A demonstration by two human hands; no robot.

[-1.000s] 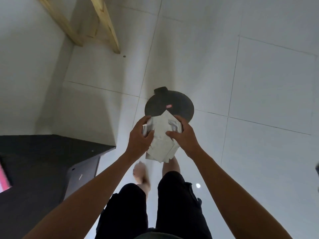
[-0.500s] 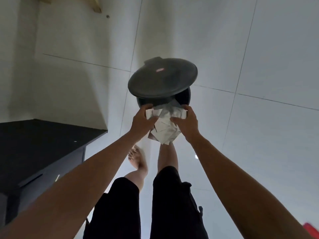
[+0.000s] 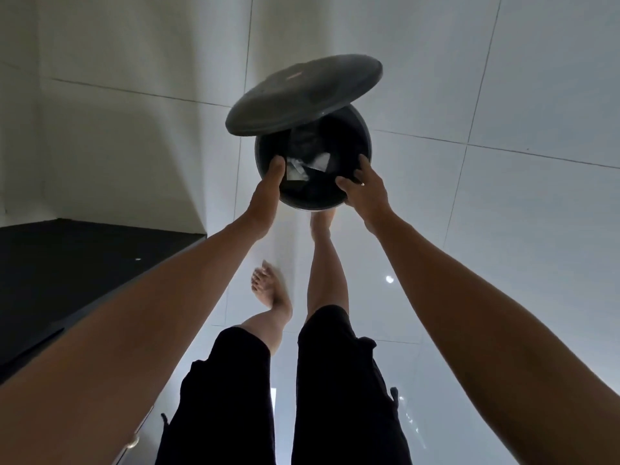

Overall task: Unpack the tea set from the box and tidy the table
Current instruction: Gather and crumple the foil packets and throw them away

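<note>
A round dark pedal bin (image 3: pixel 365 142) stands on the white tiled floor, its lid (image 3: pixel 302 95) raised and tilted to the upper left. White crumpled wrapping paper (image 3: pixel 307 166) lies inside the bin. My left hand (image 3: pixel 268 189) hovers over the bin's near-left rim with fingers apart and nothing in it. My right hand (image 3: pixel 364 184) hovers over the near-right rim, also empty with fingers spread. My right foot is by the bin's base, partly hidden behind the bin.
A black table or cabinet top (image 3: pixel 67 263) fills the left side, close to my left arm. White glossy floor tiles (image 3: pixel 503 229) spread to the right and beyond the bin. A white wall (image 3: pixel 100 129) rises at the left.
The lid has swung further open. Both hands have let go of the bundle of white paper, which now lies inside the bin. The view has moved closer to the bin.
</note>
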